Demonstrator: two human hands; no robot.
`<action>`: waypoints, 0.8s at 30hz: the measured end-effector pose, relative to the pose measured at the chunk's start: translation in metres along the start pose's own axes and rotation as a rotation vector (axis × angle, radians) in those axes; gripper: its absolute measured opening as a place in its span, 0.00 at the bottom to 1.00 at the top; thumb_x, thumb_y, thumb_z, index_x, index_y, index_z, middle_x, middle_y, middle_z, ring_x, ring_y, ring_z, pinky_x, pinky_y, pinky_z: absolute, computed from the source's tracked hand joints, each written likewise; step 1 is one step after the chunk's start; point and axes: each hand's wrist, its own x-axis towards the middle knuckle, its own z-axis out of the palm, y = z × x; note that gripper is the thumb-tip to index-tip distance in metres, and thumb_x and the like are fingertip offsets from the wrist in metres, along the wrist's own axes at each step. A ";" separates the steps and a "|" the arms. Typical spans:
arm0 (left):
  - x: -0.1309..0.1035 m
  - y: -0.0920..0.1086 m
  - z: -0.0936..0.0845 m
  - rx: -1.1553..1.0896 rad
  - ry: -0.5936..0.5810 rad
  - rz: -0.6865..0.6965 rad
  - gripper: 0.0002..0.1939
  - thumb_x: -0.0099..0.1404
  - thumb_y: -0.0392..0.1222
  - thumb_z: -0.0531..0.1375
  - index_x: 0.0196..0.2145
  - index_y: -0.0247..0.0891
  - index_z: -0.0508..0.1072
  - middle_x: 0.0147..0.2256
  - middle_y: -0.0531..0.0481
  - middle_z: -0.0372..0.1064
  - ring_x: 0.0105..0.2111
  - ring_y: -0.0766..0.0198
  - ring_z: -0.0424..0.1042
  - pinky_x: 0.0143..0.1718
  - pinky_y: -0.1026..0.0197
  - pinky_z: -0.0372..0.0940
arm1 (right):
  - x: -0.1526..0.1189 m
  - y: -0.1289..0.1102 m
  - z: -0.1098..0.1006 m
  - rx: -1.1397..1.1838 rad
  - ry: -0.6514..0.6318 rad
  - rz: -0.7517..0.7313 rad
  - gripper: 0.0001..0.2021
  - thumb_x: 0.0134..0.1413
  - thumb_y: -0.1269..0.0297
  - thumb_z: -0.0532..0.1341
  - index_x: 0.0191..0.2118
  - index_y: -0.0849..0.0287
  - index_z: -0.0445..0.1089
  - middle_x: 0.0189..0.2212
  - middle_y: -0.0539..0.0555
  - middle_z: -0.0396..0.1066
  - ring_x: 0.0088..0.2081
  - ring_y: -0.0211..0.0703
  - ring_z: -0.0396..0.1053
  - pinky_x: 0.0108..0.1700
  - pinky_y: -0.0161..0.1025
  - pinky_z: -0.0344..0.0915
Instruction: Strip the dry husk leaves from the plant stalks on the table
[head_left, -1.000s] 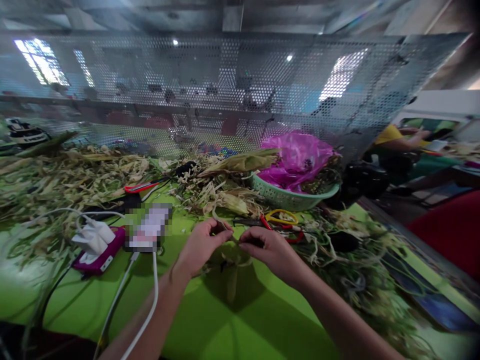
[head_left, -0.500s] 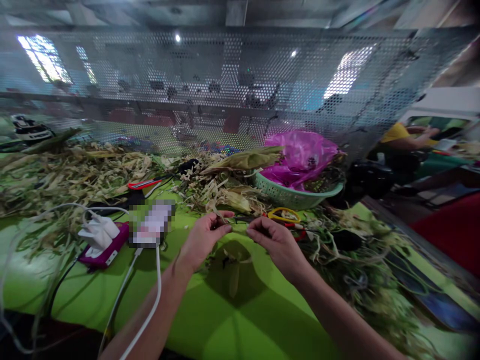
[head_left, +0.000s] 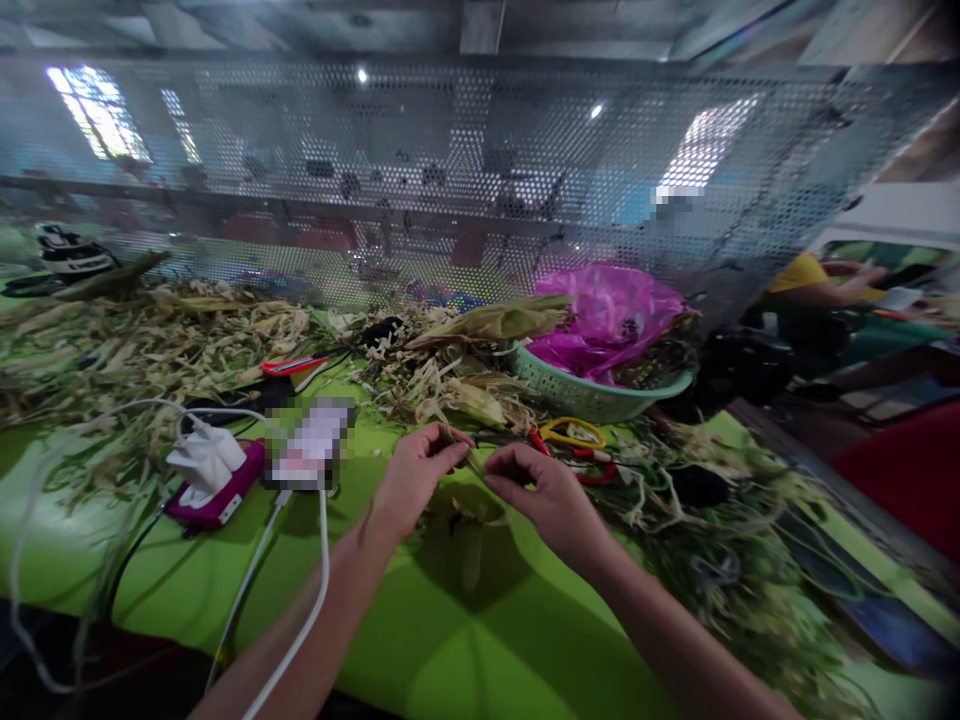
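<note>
between left hand (head_left: 412, 478) and right hand (head_left: 553, 502), strip (head_left: 475, 463), phone screen (head_left: 312, 440) blurred

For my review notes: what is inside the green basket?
The basket holds a crumpled purple bag and, at its right, dark dried plant bits. What lies beneath the bag is covered.

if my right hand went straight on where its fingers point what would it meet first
Probably the thin strip right at the fingertips of your right hand, then the fingers of your left hand just past it; depth is hard to judge from this one view.
</note>
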 end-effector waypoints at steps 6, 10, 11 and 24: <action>-0.001 0.001 0.003 -0.012 0.071 -0.031 0.12 0.55 0.45 0.63 0.35 0.36 0.78 0.28 0.52 0.70 0.28 0.68 0.63 0.33 0.64 0.57 | -0.003 -0.010 0.004 0.024 -0.063 0.003 0.06 0.47 0.63 0.62 0.29 0.59 0.67 0.24 0.48 0.67 0.29 0.38 0.64 0.33 0.35 0.61; -0.001 0.001 0.006 -0.076 0.133 -0.021 0.13 0.53 0.46 0.65 0.34 0.36 0.79 0.29 0.51 0.71 0.28 0.68 0.63 0.33 0.64 0.58 | -0.005 -0.013 0.005 0.050 -0.108 0.017 0.06 0.47 0.63 0.63 0.28 0.59 0.66 0.23 0.48 0.65 0.28 0.37 0.62 0.31 0.35 0.59; -0.001 0.001 0.007 -0.090 0.156 -0.015 0.13 0.53 0.46 0.65 0.34 0.36 0.79 0.28 0.51 0.71 0.28 0.68 0.63 0.33 0.65 0.58 | -0.005 -0.013 0.005 0.064 -0.117 0.022 0.06 0.47 0.63 0.63 0.28 0.59 0.66 0.23 0.47 0.65 0.27 0.37 0.61 0.31 0.34 0.59; 0.000 0.005 0.002 -0.175 0.271 0.073 0.11 0.54 0.44 0.64 0.33 0.36 0.78 0.29 0.51 0.69 0.31 0.67 0.63 0.34 0.65 0.58 | -0.006 -0.015 0.003 0.070 -0.245 0.035 0.08 0.49 0.61 0.63 0.29 0.59 0.66 0.25 0.49 0.65 0.29 0.39 0.61 0.33 0.36 0.58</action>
